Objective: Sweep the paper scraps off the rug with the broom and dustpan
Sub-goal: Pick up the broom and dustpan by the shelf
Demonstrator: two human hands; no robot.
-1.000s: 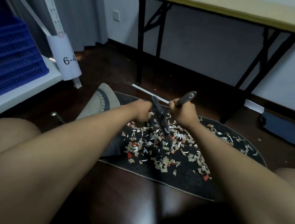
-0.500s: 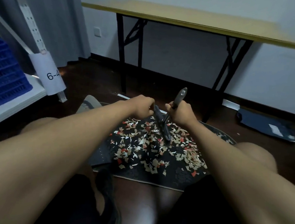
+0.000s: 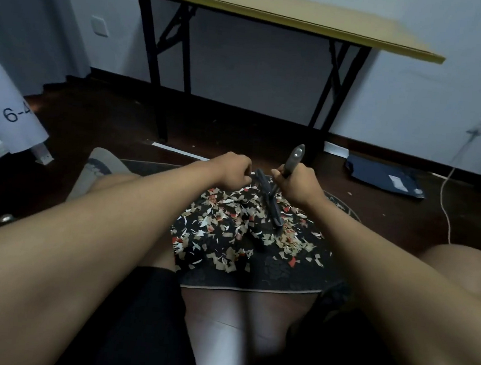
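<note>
The right hand (image 3: 297,184) is gripping the grey handle of the broom (image 3: 274,211), fingers curled round it, with the handle end projecting up and away above the fist. The brush end is lying among the paper scraps (image 3: 229,231) near the middle of the rug (image 3: 283,276). The left hand (image 3: 231,171) is curling its fingers at the upper end of a dark part just beside the broom handle; whether this part is the dustpan cannot be told, and the exact grip is hidden. The two hands are sitting close together, just apart, above the far side of the scrap pile. The scraps, white, tan and red, are lying scattered across the dark patterned rug on the dark wooden floor (image 3: 108,118). A folding bench (image 3: 249,5) is standing against the wall beyond the rug
</note>
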